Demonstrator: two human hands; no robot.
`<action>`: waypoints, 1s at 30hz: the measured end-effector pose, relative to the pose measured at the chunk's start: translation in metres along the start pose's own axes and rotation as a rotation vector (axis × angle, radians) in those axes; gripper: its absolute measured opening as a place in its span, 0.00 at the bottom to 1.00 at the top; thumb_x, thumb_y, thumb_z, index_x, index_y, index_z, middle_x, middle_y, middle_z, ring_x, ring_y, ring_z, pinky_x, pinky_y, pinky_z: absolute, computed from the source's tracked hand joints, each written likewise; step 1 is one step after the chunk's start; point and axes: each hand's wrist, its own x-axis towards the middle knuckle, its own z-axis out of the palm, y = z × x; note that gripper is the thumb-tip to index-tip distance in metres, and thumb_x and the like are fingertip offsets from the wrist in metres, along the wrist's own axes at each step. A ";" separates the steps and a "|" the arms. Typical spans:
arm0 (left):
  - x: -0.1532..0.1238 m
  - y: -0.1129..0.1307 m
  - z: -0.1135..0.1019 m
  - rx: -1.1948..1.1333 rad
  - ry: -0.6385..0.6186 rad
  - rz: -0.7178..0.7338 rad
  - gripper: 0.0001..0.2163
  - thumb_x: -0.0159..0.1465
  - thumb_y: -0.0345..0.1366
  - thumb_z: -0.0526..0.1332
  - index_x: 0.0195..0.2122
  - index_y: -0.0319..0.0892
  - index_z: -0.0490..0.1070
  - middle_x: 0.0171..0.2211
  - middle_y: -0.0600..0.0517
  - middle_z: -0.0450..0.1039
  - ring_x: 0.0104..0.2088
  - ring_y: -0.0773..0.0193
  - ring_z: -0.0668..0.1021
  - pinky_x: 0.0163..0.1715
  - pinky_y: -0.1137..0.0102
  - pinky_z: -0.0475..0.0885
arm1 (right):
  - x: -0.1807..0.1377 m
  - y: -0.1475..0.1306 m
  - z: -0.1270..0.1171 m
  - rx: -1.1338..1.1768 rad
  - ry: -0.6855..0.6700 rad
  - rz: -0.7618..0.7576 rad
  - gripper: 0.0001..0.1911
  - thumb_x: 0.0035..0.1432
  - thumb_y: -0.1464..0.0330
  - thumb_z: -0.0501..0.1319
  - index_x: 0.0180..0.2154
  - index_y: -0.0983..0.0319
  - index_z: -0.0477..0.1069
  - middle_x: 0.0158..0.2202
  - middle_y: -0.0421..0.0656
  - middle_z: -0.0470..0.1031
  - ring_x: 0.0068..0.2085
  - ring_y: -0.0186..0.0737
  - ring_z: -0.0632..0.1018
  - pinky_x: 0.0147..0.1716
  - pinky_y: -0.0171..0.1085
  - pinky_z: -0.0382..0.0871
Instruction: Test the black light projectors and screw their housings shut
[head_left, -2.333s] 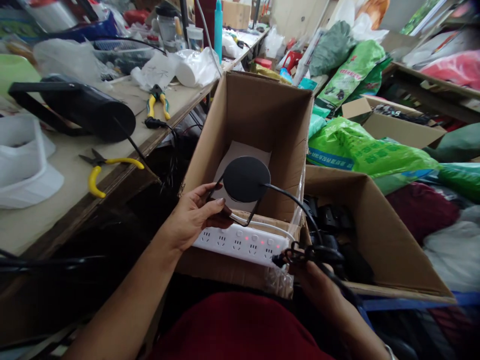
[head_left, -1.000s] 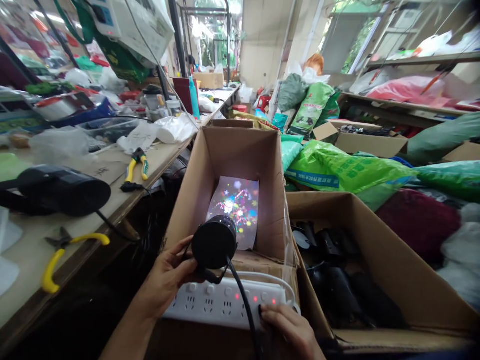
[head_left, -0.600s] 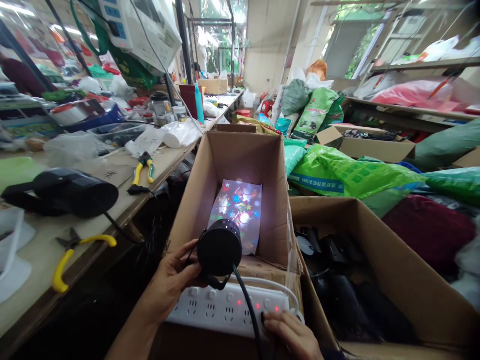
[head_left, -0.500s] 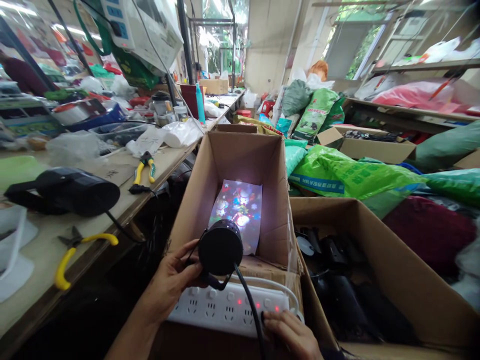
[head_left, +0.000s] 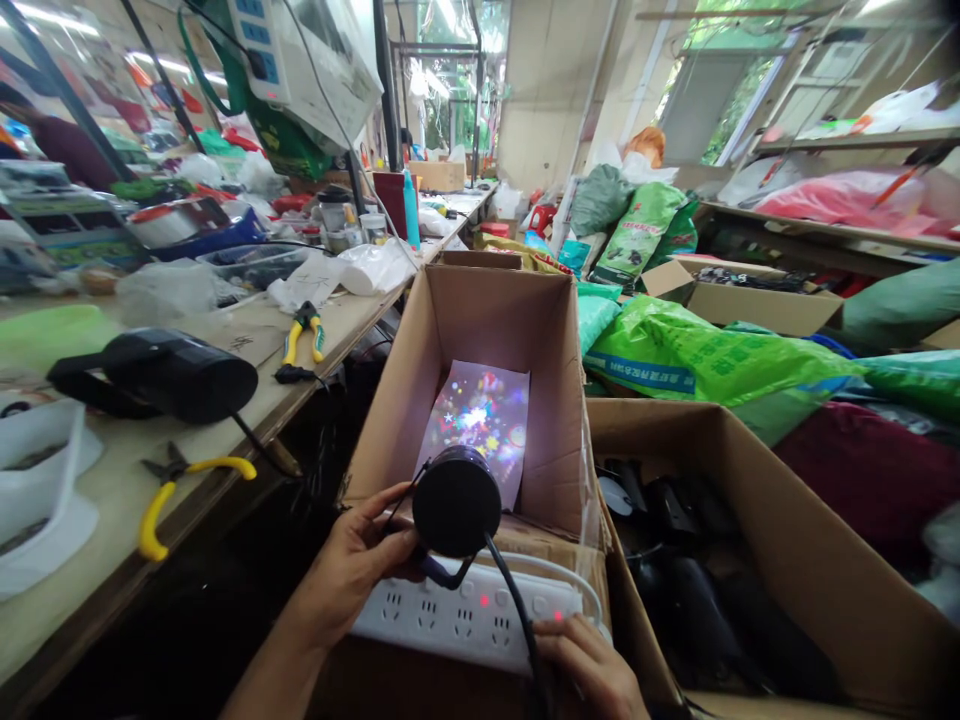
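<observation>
My left hand (head_left: 360,565) is closed around a small black round projector lamp (head_left: 456,500), aimed into an open cardboard box (head_left: 390,400). Coloured stars and dots glow on a white sheet (head_left: 480,420) at the bottom of that box. The lamp's black cable (head_left: 514,610) runs down across a white power strip (head_left: 457,620) with red lights lit. My right hand (head_left: 592,670) rests on the strip's right end, fingers bent at the cable's plug; the plug itself is hidden.
A workbench (head_left: 112,490) on the left carries a larger black lamp (head_left: 180,375), yellow-handled pliers (head_left: 169,485) and cutters (head_left: 300,335), and plastic clutter. A second box (head_left: 750,470) of black parts stands to the right. Green sacks (head_left: 697,350) lie behind it.
Since the earliest frame the lamp has turned to face into the box and a coloured pattern now lights the sheet. My right hand moved onto the power strip. The view tilted up.
</observation>
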 end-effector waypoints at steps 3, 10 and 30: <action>0.000 -0.002 -0.002 -0.004 -0.012 0.009 0.28 0.44 0.37 0.76 0.47 0.41 0.72 0.26 0.55 0.75 0.24 0.60 0.79 0.21 0.66 0.78 | -0.002 -0.001 0.003 -0.019 -0.006 0.033 0.10 0.63 0.77 0.51 0.37 0.60 0.68 0.34 0.46 0.75 0.33 0.39 0.75 0.31 0.36 0.71; 0.000 -0.005 -0.005 0.007 -0.087 0.029 0.25 0.48 0.37 0.74 0.47 0.43 0.72 0.27 0.54 0.76 0.26 0.59 0.80 0.23 0.67 0.78 | -0.002 -0.004 0.005 -0.023 0.034 0.053 0.11 0.64 0.75 0.49 0.36 0.60 0.68 0.33 0.45 0.74 0.32 0.40 0.72 0.31 0.37 0.68; -0.002 -0.003 -0.002 0.036 -0.090 0.048 0.24 0.48 0.37 0.74 0.47 0.43 0.73 0.27 0.54 0.75 0.25 0.62 0.79 0.23 0.68 0.77 | -0.002 -0.005 0.008 0.097 0.108 0.156 0.07 0.57 0.76 0.57 0.29 0.60 0.68 0.31 0.44 0.75 0.32 0.41 0.73 0.32 0.37 0.70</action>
